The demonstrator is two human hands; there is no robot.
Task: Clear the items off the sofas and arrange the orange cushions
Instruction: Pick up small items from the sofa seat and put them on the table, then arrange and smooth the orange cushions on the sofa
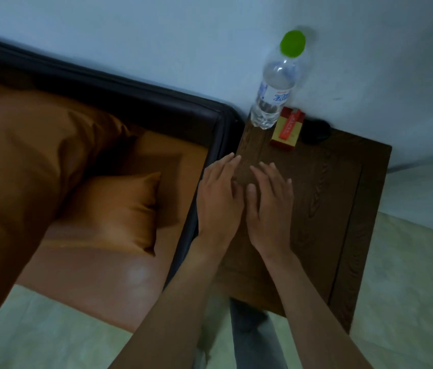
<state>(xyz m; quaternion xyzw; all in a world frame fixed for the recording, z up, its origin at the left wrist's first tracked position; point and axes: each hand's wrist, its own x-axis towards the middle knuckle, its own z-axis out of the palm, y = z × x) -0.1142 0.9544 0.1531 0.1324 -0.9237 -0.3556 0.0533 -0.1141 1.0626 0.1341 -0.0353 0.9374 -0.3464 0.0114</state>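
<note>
A sofa with a dark frame (210, 110) and an orange seat fills the left. A small orange cushion (119, 209) lies on the seat by the armrest. A large orange cushion (29, 161) leans over it at the left. My left hand (219, 198) and my right hand (269, 206) hover side by side over the wooden side table (324, 209), fingers spread, holding nothing. At the table's far edge stand a clear water bottle with a green cap (276, 83) and a red and gold box (287, 129).
A dark round object (315, 131) sits on the table behind the box, against the pale wall. Light tiled floor (409, 275) surrounds the table and the sofa's front. My grey trouser leg (252, 339) shows below the table.
</note>
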